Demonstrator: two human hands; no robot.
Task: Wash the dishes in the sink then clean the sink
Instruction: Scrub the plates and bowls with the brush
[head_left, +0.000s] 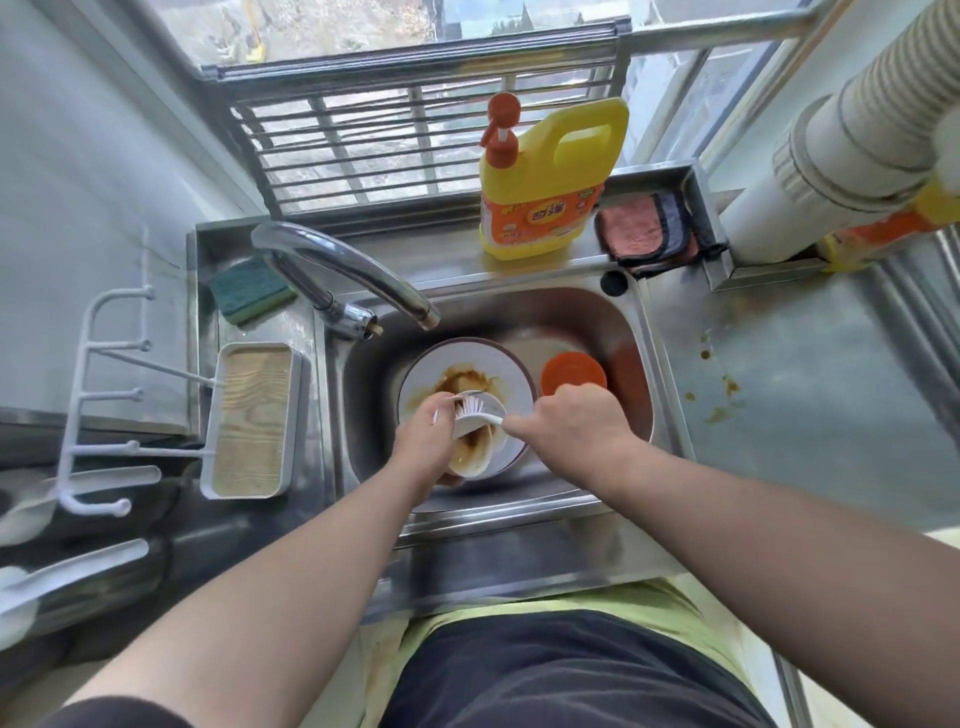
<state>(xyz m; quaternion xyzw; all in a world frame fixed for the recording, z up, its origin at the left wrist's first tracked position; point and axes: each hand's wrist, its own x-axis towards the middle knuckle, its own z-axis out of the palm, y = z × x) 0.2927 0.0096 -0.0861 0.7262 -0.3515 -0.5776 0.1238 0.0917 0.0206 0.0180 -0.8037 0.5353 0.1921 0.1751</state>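
In the stainless steel sink basin (613, 317), the left hand (423, 441) holds a small white sauce-smeared bowl (475, 452) tilted over a white brown-stained plate (462, 374). The right hand (576, 431) grips a white dish brush (475, 408), bristles at the bowl's rim. An orange round dish (573, 371) sits right of the plate.

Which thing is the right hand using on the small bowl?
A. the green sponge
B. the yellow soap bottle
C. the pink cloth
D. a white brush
D: the right hand grips a white brush whose bristles meet the bowl held by the left hand.
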